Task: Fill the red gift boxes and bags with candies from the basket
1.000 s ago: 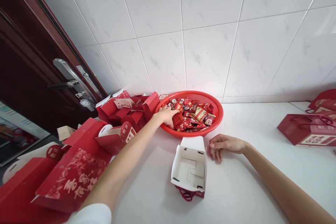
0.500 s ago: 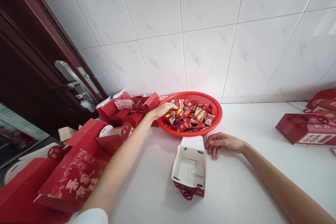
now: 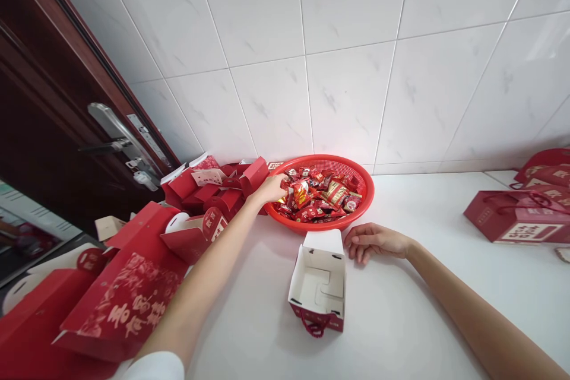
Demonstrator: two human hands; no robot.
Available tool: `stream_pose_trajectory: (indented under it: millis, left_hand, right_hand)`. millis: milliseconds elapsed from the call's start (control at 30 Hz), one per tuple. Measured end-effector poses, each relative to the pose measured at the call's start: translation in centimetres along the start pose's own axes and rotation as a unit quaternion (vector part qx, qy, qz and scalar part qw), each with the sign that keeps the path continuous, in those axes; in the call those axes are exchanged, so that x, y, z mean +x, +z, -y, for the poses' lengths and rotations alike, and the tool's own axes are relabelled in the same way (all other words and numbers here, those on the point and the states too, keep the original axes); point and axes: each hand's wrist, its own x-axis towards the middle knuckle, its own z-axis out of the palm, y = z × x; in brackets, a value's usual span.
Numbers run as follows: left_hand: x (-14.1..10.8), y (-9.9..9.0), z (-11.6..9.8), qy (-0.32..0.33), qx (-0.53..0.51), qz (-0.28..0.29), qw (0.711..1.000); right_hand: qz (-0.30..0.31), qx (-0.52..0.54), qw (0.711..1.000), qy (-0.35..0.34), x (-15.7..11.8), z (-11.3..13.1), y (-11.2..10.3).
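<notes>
At the left side of a red plastic basket (image 3: 363, 205) filled with wrapped candies (image 3: 333, 193), my left hand (image 3: 271, 189) reaches in over the rim. Its fingers bend down among the candies, and the fingertips and anything in them are hidden. A small box (image 3: 317, 285), white inside and dark red outside, stands in front of the basket with its top open and one flap up. The box is empty, and a dark red cord handle (image 3: 314, 328) hangs at its near side. Just right of the flap, my right hand (image 3: 377, 241) rests on the white table, loosely bent and holding nothing.
Several open red gift boxes (image 3: 129, 291) crowd the left side, beside my left forearm. More dark red boxes (image 3: 519, 217) with cord handles stand at the right. Behind the table (image 3: 401, 326) rises a tiled wall (image 3: 347, 95). A dark door (image 3: 53, 113) is at the left.
My left hand has drawn slightly left towards the basket rim, its fingers bending down, uncovering some red and gold candies. My right hand stays beside the box. The view has shifted slightly.
</notes>
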Motion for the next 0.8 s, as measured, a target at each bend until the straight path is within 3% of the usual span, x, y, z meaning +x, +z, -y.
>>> stream_pose_trajectory:
  millis: [167,300,467,600,633,700,800]
  left_hand:
    - [-0.2,0.3,0.2,-0.01,-0.047,-0.019,0.999]
    - [-0.6,0.8,-0.2,0.011,-0.147,-0.05,0.988]
    - [-1.3,0.8,-0.9,0.042,-0.3,-0.064,0.951]
    - [-1.7,0.5,-1.6,0.049,-0.417,-0.081,0.904]
    - [-1.7,0.5,-1.9,0.049,-0.451,-0.077,0.888]
    - [-1.8,0.8,-2.7,0.052,-0.499,-0.059,0.863]
    - [-2.0,1.6,-4.3,0.076,-0.513,-0.019,0.855]
  right_hand:
    - [-0.003,-0.003,1.0,-0.003,-0.1,0.0,0.0]
    - [-0.003,-0.002,1.0,-0.007,0.1,-0.3,0.0]
    - [0.011,-0.02,1.0,-0.011,-0.2,0.0,-0.1]
    - [0.091,-0.111,0.989,-0.019,-2.0,3.3,0.4]
    - [0.075,-0.122,0.988,-0.053,-2.4,4.6,0.8]
    - [-0.025,-0.129,0.977,-0.166,-2.6,7.3,2.0]
    - [-0.226,-0.149,0.915,-0.3,-0.7,10.7,4.1]
